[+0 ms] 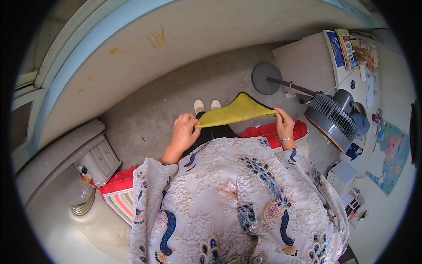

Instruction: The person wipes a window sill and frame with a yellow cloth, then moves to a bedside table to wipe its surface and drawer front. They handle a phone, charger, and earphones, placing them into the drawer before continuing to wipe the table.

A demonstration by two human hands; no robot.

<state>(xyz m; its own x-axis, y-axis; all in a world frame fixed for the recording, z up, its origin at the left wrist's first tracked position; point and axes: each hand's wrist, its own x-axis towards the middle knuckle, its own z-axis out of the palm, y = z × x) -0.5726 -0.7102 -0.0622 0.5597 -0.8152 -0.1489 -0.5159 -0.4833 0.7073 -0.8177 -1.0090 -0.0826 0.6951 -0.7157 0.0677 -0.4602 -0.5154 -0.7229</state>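
A yellow-green cloth [239, 111] with a dark edging along its far side is stretched between my two hands, above my lap and dark trousers. Its left corner is pinched between the thumb and fingers of my left hand [185, 131]. My right hand [285, 123], with a silver bangle at the wrist, grips the right corner. The far edge rises to a peak near the middle. Beyond the cloth, a pair of cream shoes [207, 105] rests on the concrete floor.
A standing fan [331, 115] with a round base is at the right, beside a white desk with books [346, 49]. Red bedding [115, 181] with a striped side lies behind my arms. At the left stand a grey drawer cabinet [102, 157] and a padded headboard. A wall runs across the far side.
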